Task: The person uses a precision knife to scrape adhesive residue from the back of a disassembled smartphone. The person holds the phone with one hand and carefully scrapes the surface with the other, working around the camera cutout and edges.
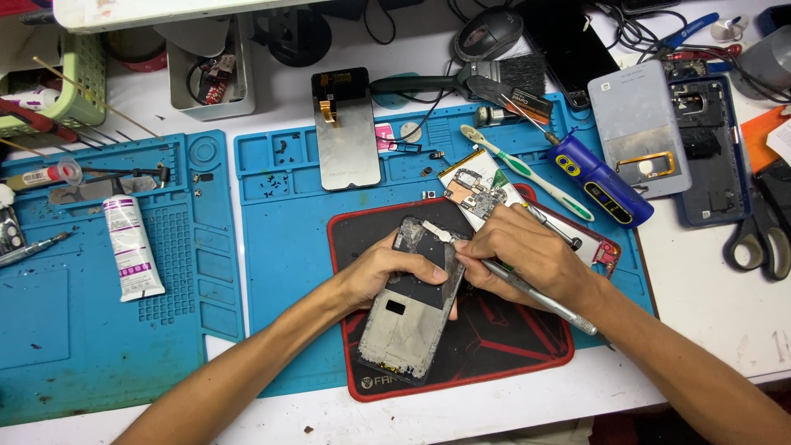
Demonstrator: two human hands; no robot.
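Down on the black-and-red rubber work mat [511, 346], the left hand [379, 272] grips the opened grey phone frame [412, 305] by its edge, thumb pressed across it. Meanwhile the right hand [527, 251] is closed around a slim silver metal screwdriver [535, 292], its tip at the frame's upper right edge, just beside a loose green circuit board [478, 191].

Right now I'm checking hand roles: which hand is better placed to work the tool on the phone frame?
The right hand: it holds the metal tool, tip at the phone frame's top edge. The left hand grips the frame.
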